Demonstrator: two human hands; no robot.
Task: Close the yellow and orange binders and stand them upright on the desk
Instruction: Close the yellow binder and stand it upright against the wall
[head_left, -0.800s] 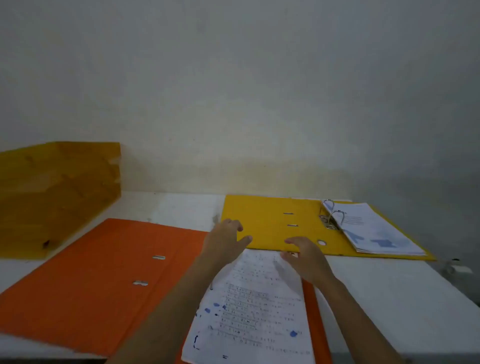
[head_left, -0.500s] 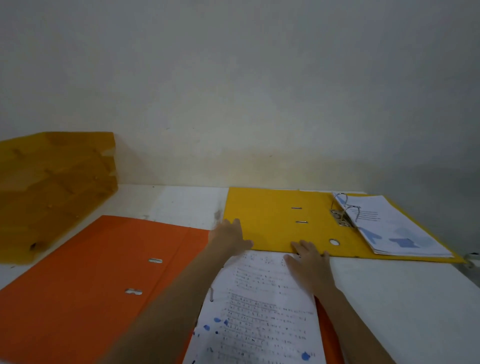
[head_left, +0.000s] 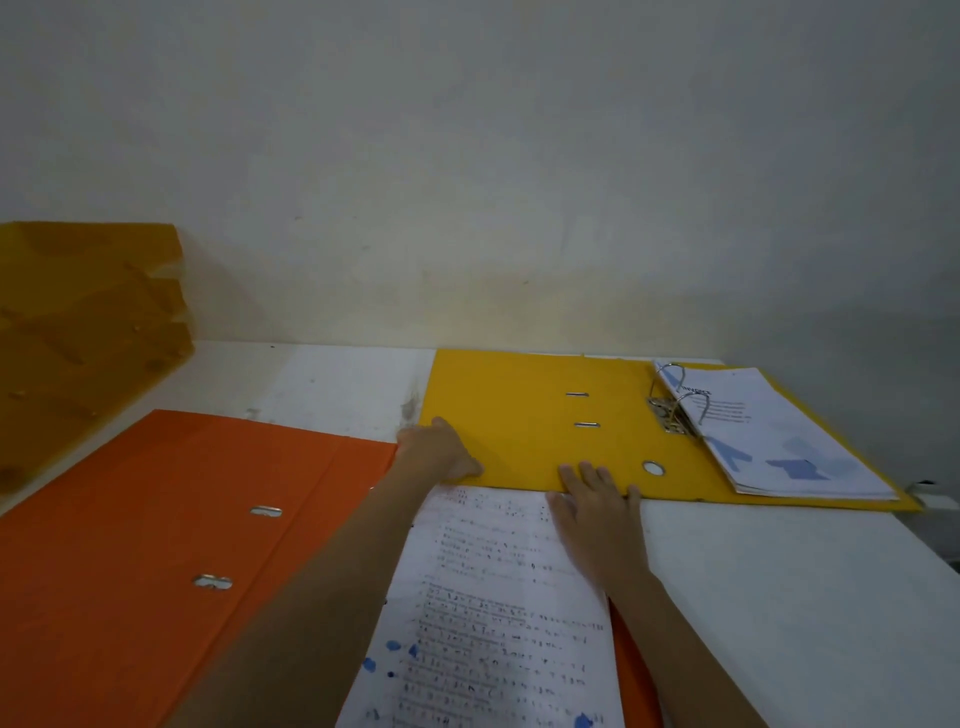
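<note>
The yellow binder (head_left: 524, 415) lies open and flat at the back of the white desk (head_left: 779, 582), its metal rings (head_left: 675, 402) holding a stack of printed sheets (head_left: 779, 436) on its right half. The orange binder (head_left: 166, 519) lies open in front on the left, with handwritten pages (head_left: 498, 613) on its right half. My left hand (head_left: 439, 449) rests on the near left corner of the yellow cover, fingers curled at its edge. My right hand (head_left: 597, 509) lies flat, fingers spread, on the yellow cover's near edge and the top of the handwritten pages.
A stack of translucent yellow letter trays (head_left: 78, 343) stands at the far left against the wall. A pale wall (head_left: 493, 182) rises directly behind the desk. A small white object (head_left: 932, 496) sits past the desk's right edge.
Both hands have slid forward from the handwritten pages onto the near edge of the yellow binder's cover. The view has shifted slightly; both binders stay flat and open.
</note>
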